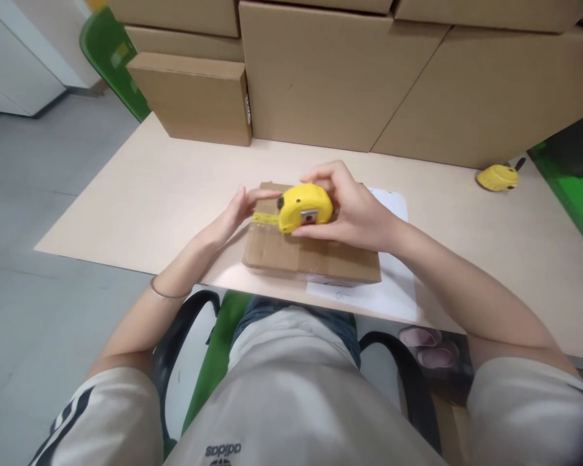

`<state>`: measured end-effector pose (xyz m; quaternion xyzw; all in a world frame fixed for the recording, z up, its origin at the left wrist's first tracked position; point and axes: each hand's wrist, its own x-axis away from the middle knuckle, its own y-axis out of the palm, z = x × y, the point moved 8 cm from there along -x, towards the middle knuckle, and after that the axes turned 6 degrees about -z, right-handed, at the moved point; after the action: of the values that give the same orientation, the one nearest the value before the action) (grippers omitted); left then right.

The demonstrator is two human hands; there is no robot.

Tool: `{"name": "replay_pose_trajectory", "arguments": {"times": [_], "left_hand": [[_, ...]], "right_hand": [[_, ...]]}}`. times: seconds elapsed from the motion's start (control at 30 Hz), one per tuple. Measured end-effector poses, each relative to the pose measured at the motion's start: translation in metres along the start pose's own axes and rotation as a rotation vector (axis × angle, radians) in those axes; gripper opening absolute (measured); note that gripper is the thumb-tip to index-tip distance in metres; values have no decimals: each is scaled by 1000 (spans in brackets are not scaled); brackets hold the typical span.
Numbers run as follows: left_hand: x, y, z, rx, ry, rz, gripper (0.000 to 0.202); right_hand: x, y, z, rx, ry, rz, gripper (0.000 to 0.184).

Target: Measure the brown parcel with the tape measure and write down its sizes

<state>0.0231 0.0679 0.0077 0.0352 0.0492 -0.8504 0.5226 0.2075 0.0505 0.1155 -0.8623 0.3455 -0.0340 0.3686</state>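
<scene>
A small taped cardboard box (311, 259) lies at the near edge of the beige table (140, 194), on a white sheet of paper (393, 291). My right hand (354, 210) grips a yellow tape measure (305, 207) just above the box's top. A short length of yellow tape runs left from the case. My left hand (238, 210) pinches the tape's end at the box's left edge, fingers together.
Large cardboard boxes (330, 77) are stacked along the table's far side, with a smaller flat one (194, 97) at the left. A second yellow tape measure (498, 177) lies at the far right. A green chair (109, 55) stands behind the table.
</scene>
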Motion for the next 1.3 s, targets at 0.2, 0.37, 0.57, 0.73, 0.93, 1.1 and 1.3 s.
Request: {"name": "replay_pose_trajectory", "arguments": {"times": [0.2,0.37,0.57,0.73,0.93,1.1,1.3], "left_hand": [[-5,-6,-8,57,6,68,88],[-1,-1,2,-13,-12,1,67],[3,1,13,-83,-44,-13,49],[2,-3,6,-90,-42,-19,44],[3,-10,1,-108,-40,8,41],[6,-6,8,-127,-55,26,43],[-1,-5,0,-49,4,60,72]], "right_hand": [[-41,25,-35,270,15,-76,46],[-24,19,-22,399,119,-77,45],[77,-50,29,242,277,139,47],[141,-72,60,83,399,275,45],[137,-72,51,142,398,217,41],[81,-63,21,335,326,118,44],[-28,13,-24,437,-7,-128,39]]}}
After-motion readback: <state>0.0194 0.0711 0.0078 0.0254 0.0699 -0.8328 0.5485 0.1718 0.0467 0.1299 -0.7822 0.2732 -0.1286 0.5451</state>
